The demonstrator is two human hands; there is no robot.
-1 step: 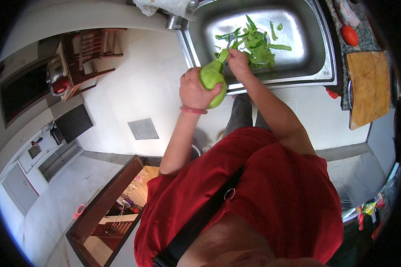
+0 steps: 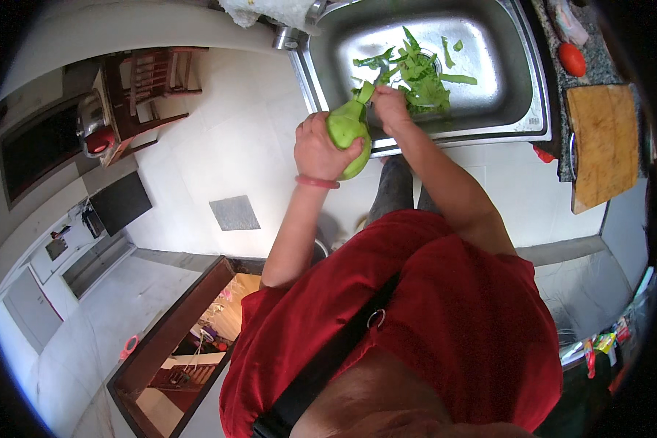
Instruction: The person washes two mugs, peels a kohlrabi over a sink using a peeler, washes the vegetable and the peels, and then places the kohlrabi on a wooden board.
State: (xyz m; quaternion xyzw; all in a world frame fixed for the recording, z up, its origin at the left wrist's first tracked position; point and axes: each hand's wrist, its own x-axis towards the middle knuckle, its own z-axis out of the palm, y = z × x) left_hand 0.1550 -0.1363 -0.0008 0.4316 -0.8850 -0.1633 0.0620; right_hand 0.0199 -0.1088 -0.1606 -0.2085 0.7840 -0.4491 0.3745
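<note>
At the sink (image 2: 500,87), the left grip (image 2: 319,148) spreads round a green gourd (image 2: 344,125).

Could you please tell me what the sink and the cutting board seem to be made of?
Sink: likely stainless steel, smooth and fairly shiny, judging by its grey colour and bright reflections. Cutting board: probably wood, rather matt, given its yellow-brown tone and darker patches.

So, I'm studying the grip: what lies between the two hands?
The gourd, as the head view shows: the left hand grasps its broad body, the right hand is at its narrow end.
</note>
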